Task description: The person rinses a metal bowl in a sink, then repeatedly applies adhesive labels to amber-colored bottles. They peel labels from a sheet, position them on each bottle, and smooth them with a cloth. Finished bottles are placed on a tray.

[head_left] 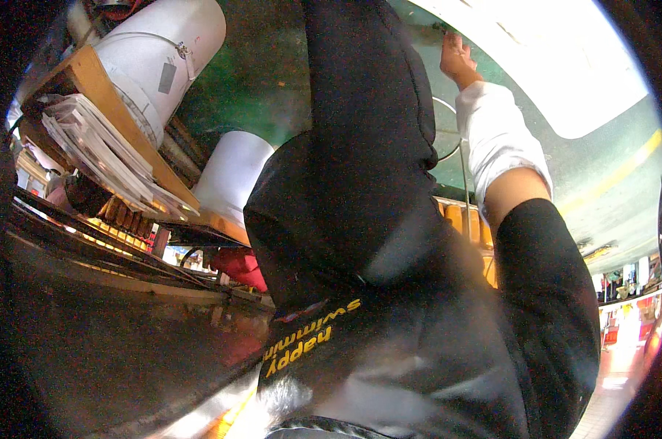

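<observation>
My right hand (pixel 457 58) is stretched out at the upper right, beyond a white cuff (pixel 498 135) and a black sleeve (pixel 547 271). Its fingers look curled in. A small dark thing (pixel 441 28) shows at the fingertips, too small to name. Close to the hand on its right lies the edge of a large bright white sheet or panel (pixel 558 66). My left hand is out of the picture. Black clothing (pixel 375 183) on my body fills the middle.
At the upper left, a white bucket (pixel 170 51) with a wire handle stands on a wooden shelf (pixel 111 95) beside stacked papers (pixel 100 143). A smaller white container (pixel 232 172) is nearby. A thin metal rod (pixel 465 179) stands below the forearm. Green floor (pixel 250 73) shows between.
</observation>
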